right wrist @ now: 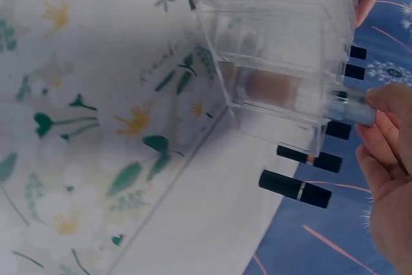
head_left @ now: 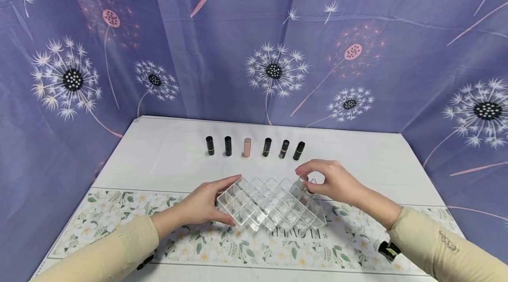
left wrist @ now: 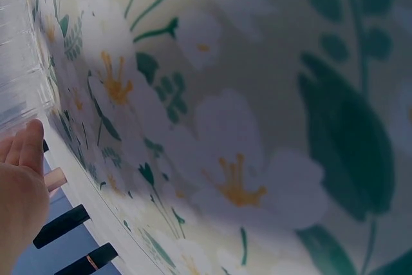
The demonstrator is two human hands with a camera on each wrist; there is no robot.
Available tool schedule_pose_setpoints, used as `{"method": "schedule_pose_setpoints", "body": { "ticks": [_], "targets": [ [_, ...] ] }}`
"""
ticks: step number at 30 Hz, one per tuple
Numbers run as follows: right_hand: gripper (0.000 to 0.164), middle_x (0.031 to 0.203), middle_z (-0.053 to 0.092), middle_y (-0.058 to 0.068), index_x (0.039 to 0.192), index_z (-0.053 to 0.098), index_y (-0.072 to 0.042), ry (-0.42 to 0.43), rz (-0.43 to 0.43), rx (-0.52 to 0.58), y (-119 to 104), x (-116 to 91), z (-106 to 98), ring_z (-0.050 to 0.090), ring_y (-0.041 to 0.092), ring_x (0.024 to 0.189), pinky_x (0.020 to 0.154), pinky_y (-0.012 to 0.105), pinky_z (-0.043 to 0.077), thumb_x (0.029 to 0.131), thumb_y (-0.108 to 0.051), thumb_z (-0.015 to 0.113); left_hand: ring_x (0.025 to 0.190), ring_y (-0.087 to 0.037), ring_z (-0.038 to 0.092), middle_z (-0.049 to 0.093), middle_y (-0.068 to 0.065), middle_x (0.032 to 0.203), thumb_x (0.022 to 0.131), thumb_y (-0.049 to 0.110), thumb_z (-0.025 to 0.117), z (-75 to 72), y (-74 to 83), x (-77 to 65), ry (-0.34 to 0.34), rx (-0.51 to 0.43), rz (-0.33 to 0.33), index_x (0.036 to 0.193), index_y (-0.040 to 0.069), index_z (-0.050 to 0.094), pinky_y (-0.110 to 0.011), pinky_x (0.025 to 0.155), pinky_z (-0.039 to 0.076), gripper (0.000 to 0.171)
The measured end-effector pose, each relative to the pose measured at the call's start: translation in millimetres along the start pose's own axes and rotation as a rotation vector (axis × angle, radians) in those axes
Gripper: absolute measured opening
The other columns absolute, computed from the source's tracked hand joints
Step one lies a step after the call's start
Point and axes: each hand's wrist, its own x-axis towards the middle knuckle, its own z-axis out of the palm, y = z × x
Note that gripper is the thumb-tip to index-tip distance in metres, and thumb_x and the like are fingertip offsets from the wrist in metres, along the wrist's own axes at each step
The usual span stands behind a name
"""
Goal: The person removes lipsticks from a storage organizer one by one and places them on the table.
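Note:
A clear plastic lipstick organizer [head_left: 274,204] with diamond-shaped compartments sits on the table before me. My left hand [head_left: 204,202] holds its left end, thumb at the near corner and fingers at the far one. Thumb and fingertips of my right hand [head_left: 333,180] pinch the silvery-grey end of a lipstick tube [right wrist: 353,107] at the organizer's far right corner. Through the clear wall in the right wrist view, the brownish lower part of that lipstick shows inside a compartment. The left wrist view catches only the edge of the organizer beside the left fingers.
Behind the organizer, a row of several lipsticks stands on the white table [head_left: 170,154]: black ones, such as the leftmost lipstick [head_left: 210,145], and a rose-gold lipstick [head_left: 247,147]. A floral printed band [head_left: 190,246] runs under the organizer. A purple dandelion curtain [head_left: 222,52] encloses the table.

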Motion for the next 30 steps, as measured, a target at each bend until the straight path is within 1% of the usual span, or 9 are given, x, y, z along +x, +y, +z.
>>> {"method": "schedule_pose_setpoints", "body": {
  "ticks": [2, 5, 9, 14, 19, 23, 30],
  "targets": [
    [0.041, 0.111, 0.080, -0.001, 0.117, 0.077, -0.013, 0.004, -0.023, -0.004, -1.6, 2.3, -3.6, 0.077, 0.016, 0.095, 0.079, 0.022, 0.062, 0.084, 0.011, 0.080, 0.147, -0.033, 0.052, 0.046, -0.006, 0.167, 0.071, 0.040, 0.101, -0.2, -0.1, -0.1, -0.001, 0.000, 0.000, 0.168, 0.014, 0.037, -0.050, 0.119, 0.047, 0.119],
    [0.042, 0.111, 0.080, -0.002, 0.117, 0.077, -0.014, 0.014, -0.035, -0.007, -4.5, 5.4, -9.4, 0.077, 0.015, 0.095, 0.084, 0.021, 0.061, 0.084, 0.011, 0.080, 0.147, -0.033, 0.052, 0.046, -0.005, 0.167, 0.071, 0.042, 0.101, -0.2, -0.7, 0.1, -0.003, 0.004, -0.002, 0.168, 0.015, 0.037, -0.050, 0.119, 0.047, 0.119],
    [0.040, 0.110, 0.080, -0.003, 0.117, 0.077, -0.015, 0.023, -0.024, -0.013, -7.1, 9.0, -17.9, 0.076, 0.012, 0.096, 0.086, 0.019, 0.060, 0.086, 0.007, 0.082, 0.146, -0.032, 0.053, 0.047, -0.005, 0.166, 0.070, 0.044, 0.100, 0.0, -1.1, 0.3, 0.000, 0.020, -0.004, 0.168, 0.016, 0.037, -0.049, 0.119, 0.047, 0.120],
    [0.038, 0.110, 0.079, -0.005, 0.117, 0.077, -0.017, 0.050, -0.014, -0.015, -8.1, 14.4, -29.7, 0.076, 0.011, 0.096, 0.090, 0.019, 0.059, 0.086, 0.005, 0.083, 0.146, -0.032, 0.054, 0.047, -0.006, 0.166, 0.070, 0.044, 0.101, -0.1, -0.3, 0.1, 0.005, 0.029, 0.000, 0.168, 0.015, 0.037, -0.049, 0.119, 0.047, 0.120],
    [0.035, 0.110, 0.080, -0.004, 0.115, 0.078, -0.013, 0.068, 0.004, -0.024, -8.9, 18.7, -40.9, 0.076, 0.011, 0.097, 0.097, 0.014, 0.055, 0.086, 0.006, 0.084, 0.146, -0.031, 0.053, 0.047, -0.006, 0.166, 0.070, 0.044, 0.101, -0.3, -0.2, 0.2, 0.006, 0.027, 0.006, 0.168, 0.014, 0.037, -0.048, 0.119, 0.047, 0.121],
    [0.033, 0.110, 0.080, -0.002, 0.114, 0.078, -0.009, 0.081, 0.019, -0.032, -7.3, 21.6, -47.4, 0.076, 0.012, 0.098, 0.099, 0.012, 0.053, 0.086, 0.006, 0.085, 0.146, -0.031, 0.053, 0.046, -0.005, 0.166, 0.070, 0.042, 0.101, -0.4, 0.1, 0.2, 0.007, 0.021, 0.010, 0.168, 0.013, 0.037, -0.048, 0.119, 0.047, 0.120],
    [0.034, 0.112, 0.080, -0.004, 0.114, 0.078, -0.012, 0.099, 0.043, -0.055, 0.7, 25.3, -55.7, 0.075, 0.011, 0.098, 0.099, 0.012, 0.053, 0.086, 0.006, 0.085, 0.147, -0.032, 0.053, 0.045, -0.005, 0.167, 0.070, 0.044, 0.100, 0.4, -0.2, -0.3, 0.003, 0.010, 0.005, 0.168, 0.014, 0.036, -0.048, 0.119, 0.047, 0.120]
  ]
}}
